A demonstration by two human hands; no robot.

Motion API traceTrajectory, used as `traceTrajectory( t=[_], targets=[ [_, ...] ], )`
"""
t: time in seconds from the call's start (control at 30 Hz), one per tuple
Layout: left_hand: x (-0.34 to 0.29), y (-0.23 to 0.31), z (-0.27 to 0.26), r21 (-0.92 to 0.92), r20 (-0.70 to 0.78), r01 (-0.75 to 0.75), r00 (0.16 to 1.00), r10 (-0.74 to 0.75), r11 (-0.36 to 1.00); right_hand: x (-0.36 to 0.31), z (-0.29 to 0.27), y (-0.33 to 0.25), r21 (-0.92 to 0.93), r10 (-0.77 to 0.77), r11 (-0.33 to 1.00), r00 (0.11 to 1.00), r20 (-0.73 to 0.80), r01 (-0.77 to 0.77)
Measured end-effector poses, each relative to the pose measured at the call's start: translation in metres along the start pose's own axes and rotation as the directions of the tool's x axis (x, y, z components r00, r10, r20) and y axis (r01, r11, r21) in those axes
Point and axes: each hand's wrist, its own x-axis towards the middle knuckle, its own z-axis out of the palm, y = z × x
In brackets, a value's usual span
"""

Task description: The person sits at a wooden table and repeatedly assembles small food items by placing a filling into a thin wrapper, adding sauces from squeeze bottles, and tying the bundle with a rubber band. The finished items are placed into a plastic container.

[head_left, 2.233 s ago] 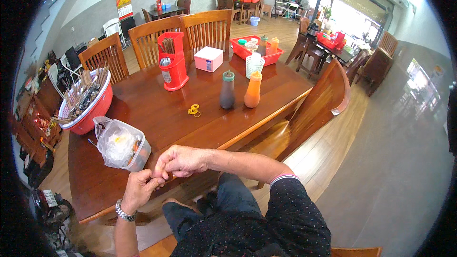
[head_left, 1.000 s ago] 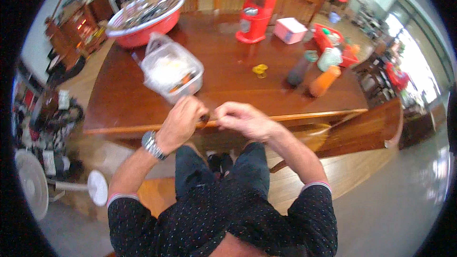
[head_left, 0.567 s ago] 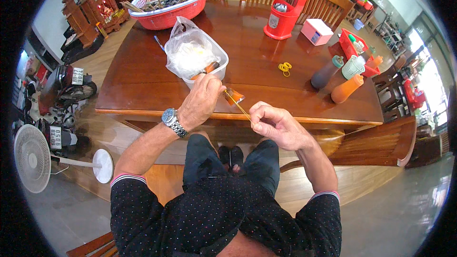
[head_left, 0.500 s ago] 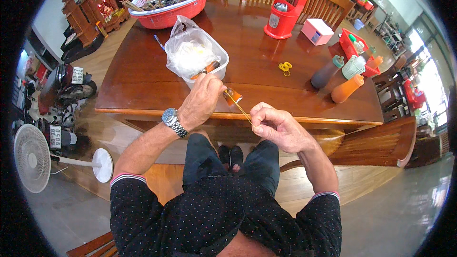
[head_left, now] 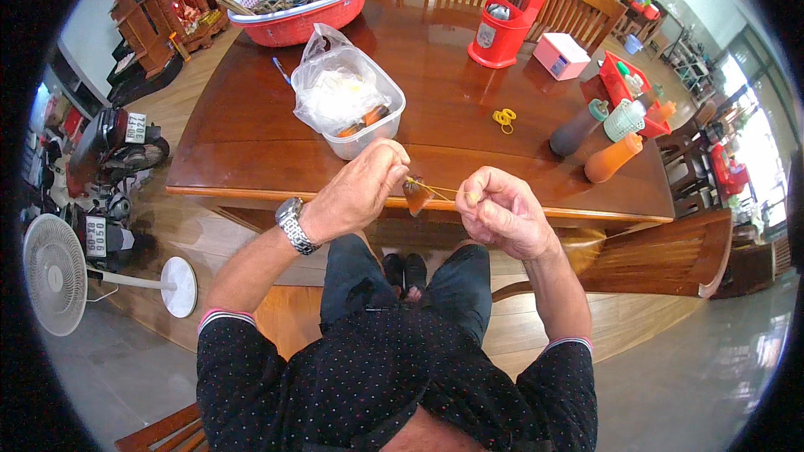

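While my left hand (head_left: 356,191) presses thumb and fingers together at the top of a small amber packet (head_left: 415,197), my right hand (head_left: 507,211) pinches a yellow rubber band (head_left: 442,193) stretched across to it. The packet hangs just beside my left fingertips, overlapping the near edge of the wooden table (head_left: 243,146) as I look down. My own fingers hide the packet's upper end, so I cannot tell how the band loops there.

Between my hands and the loose rubber bands (head_left: 504,120) runs a stretch of brown tabletop; a clear container (head_left: 362,144) sits near my left knuckles, toward the table edge. To my right, a dark bottle (head_left: 576,130) and an orange bottle (head_left: 613,157) stand near the table's end, beyond which a wooden chair (head_left: 645,259) curves round.

A crumpled plastic bag (head_left: 335,100) covers part of the container's contents. The red holder (head_left: 502,25) bears a greyish label, too small for me to read; the motorbike (head_left: 92,151) at far left carries a white plate with dark characters.
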Motion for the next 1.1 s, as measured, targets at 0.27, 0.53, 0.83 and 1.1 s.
traceTrajectory(
  t=[0.27,0.53,0.83,1.1],
  targets=[
    [0.004,0.013,-0.014,-0.418,0.212,0.33,0.941,-0.263,0.846,0.004,0.015,0.003,-0.827,-0.134,0.536,0.984,0.115,0.17],
    [0.008,0.027,-0.014,-0.684,0.31,0.445,0.894,-0.322,0.578,0.015,0.021,0.035,-0.977,-0.433,0.113,0.894,0.115,0.18],
    [-0.011,0.033,0.015,-0.851,0.37,0.438,0.891,-0.262,0.288,0.018,0.015,0.062,-0.298,-0.329,0.919,0.917,-0.226,0.257],
    [-0.017,0.031,0.028,-0.817,0.271,0.44,0.863,-0.426,0.372,0.007,-0.013,0.059,-0.028,-0.024,0.999,0.99,-0.141,0.02]
  ],
)
